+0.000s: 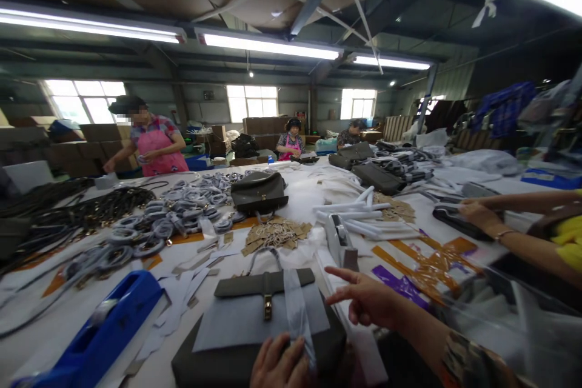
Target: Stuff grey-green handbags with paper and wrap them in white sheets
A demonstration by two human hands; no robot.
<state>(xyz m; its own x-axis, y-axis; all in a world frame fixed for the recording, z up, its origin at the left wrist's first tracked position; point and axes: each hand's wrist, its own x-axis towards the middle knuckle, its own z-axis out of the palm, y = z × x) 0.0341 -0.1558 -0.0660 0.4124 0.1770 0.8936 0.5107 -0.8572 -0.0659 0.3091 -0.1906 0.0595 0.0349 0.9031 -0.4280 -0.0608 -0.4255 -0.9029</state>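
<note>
A dark grey handbag (pixel 200 351) lies in front of me, with a gold clasp (pixel 268 307) and a light grey sheet (pixel 227 322) under its flap. A pale translucent strip (pixel 296 303) runs down over the flap and sheet. My left hand (pixel 280 364) rests on the bag's lower front beside the strip's lower end, its fingers bent and side by side. My right hand (pixel 359 297) is just right of the bag, index and middle fingers stretched out and apart, near a grey tape dispenser (pixel 339 242). Nothing shows in it.
A blue tape dispenser (pixel 109 321) stands at the left. Beyond are tags with strings (pixel 276 235), wrapped straps (pixel 186 209), another bag (pixel 259 192) and white rolls (pixel 364 212). A person's arms (pixel 522 230) work at the right; others stand or sit farther back.
</note>
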